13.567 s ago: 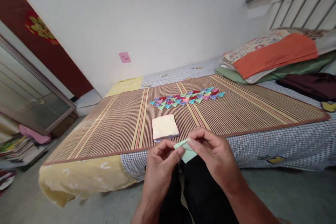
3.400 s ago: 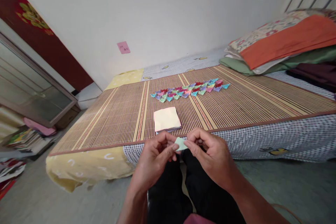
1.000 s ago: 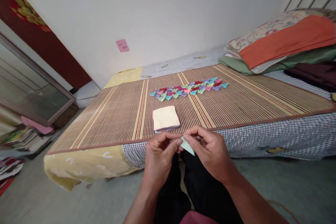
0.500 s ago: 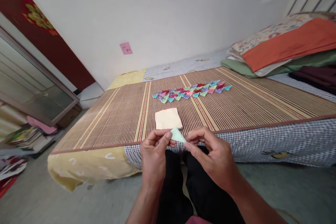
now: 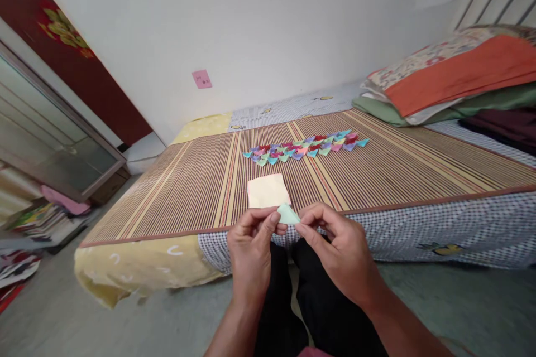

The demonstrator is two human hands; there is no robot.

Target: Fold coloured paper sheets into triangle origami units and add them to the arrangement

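Between my two hands is a small piece of pale green paper point(image 5: 288, 214), folded into a triangle-like shape. My left hand point(image 5: 254, 234) pinches its left corner between thumb and fingers. At the right corner, my right hand point(image 5: 335, 237) grips it with thumb and forefinger. Just beyond the hands, a stack of square paper point(image 5: 267, 189) with a cream top sheet lies on the mat. Farther back sit rows of small folded paper pieces point(image 5: 307, 148) in many colours, set close together.
A striped woven mat point(image 5: 201, 178) covers the bed. Folded bedding point(image 5: 460, 75) with an orange band is piled at the right. A white wall point(image 5: 268, 28) with a pink paper note point(image 5: 201, 79) stands behind. Magazines point(image 5: 37, 223) are stacked at the left.
My hands and the green paper have shifted slightly to the right. The paper's angle has changed a little, and both hands still grip it.
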